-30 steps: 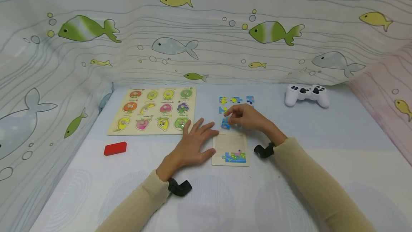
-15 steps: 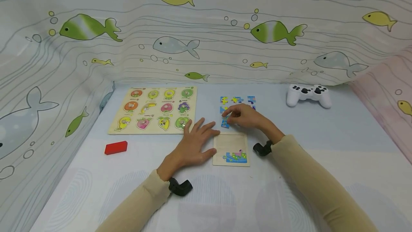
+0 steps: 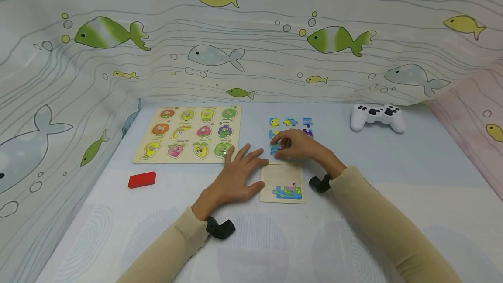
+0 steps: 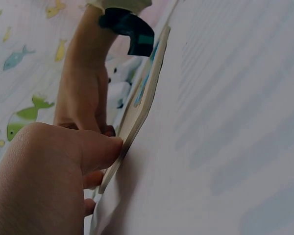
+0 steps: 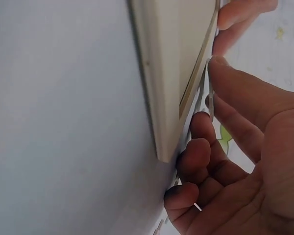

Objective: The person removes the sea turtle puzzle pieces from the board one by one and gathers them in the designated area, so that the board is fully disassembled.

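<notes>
A small wooden puzzle tray (image 3: 280, 174) lies in front of me, with joined blue, green and pink pieces (image 3: 288, 191) along its bottom right. My left hand (image 3: 235, 179) is spread flat at the tray's left side; the left wrist view shows its thumb (image 4: 104, 151) touching the tray edge. Just beyond the tray, my right hand (image 3: 300, 144) pinches a blue jigsaw piece (image 3: 275, 149) between thumb and index finger. Seen edge-on in the right wrist view, that piece (image 5: 211, 93) stands tilted. Loose jigsaw pieces (image 3: 291, 122) lie in rows behind this hand, which partly hides them.
At the left back lies a wooden fruit peg board (image 3: 188, 134), its near right corner by the left fingertips. A red block (image 3: 142, 180) sits nearer on the left. A white game controller (image 3: 377, 117) rests at the right back, before a fish-patterned cloth wall (image 3: 267, 64).
The right fingers have closed on the blue piece, and its near edge has tipped slightly. The left hand keeps its place beside the tray. The whole view has shifted a little.
</notes>
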`<act>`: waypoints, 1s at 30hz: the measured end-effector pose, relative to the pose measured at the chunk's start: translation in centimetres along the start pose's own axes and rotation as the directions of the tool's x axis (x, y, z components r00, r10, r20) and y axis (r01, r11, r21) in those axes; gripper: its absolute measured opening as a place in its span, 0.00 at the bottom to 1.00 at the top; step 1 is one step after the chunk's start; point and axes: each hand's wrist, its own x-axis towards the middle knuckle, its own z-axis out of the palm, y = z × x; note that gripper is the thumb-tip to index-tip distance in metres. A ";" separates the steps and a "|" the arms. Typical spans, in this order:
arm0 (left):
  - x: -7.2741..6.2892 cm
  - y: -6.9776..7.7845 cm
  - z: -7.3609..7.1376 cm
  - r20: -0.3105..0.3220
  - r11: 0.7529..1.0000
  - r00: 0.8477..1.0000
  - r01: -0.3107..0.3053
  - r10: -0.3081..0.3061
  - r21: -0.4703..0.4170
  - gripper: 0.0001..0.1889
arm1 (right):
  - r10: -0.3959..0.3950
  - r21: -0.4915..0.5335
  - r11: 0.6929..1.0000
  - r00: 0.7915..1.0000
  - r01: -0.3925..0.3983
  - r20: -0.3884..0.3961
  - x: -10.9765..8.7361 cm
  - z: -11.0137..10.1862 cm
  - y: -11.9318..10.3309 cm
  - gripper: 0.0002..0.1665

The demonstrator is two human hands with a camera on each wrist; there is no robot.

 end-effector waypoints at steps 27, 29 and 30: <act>0.0 0.1 -0.2 -0.007 1.000 1.000 -0.011 0.011 0.005 0.29 | -0.031 -0.055 0.998 0.999 0.031 -0.009 0.1 0.2 -0.3 0.19; 0.0 0.1 -0.1 -0.007 1.000 1.000 -0.011 0.011 0.006 0.29 | -0.031 -0.050 0.998 0.999 0.031 -0.011 0.1 0.2 -0.2 0.20; 0.0 0.1 -0.1 -0.007 1.000 1.000 -0.011 0.011 0.006 0.29 | -0.034 -0.047 0.998 0.999 0.033 -0.013 0.1 0.3 -0.2 0.20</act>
